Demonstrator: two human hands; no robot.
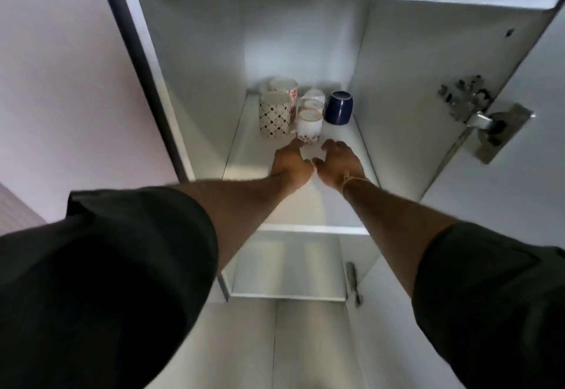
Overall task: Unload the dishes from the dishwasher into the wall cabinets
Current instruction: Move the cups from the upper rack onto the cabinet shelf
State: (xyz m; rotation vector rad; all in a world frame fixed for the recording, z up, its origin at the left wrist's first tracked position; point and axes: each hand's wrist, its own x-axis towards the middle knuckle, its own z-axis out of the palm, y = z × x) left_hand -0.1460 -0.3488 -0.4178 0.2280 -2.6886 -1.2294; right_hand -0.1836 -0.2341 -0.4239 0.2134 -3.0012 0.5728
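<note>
I look up into an open white wall cabinet with my arms stretched onto its upper shelf (244,153). Near the back stand a mug with a dark diamond pattern (275,116), a red-flowered mug (284,86) behind it, a navy mug (337,108) turned upside down, and small white cups (313,98). The nearest one, a gold-rimmed cup with a red pattern (309,127), is touched at its base by the fingertips of my left hand (290,162). My right hand (337,164) lies beside it, fingers spread. The white patch between my hands is too blurred to name.
The cabinet door (519,174) hangs open on the right with a metal hinge (486,122). A lower compartment (284,266) shows below the shelf. A dark vertical strip (143,77) edges the cabinet on the left, next to a pale wall.
</note>
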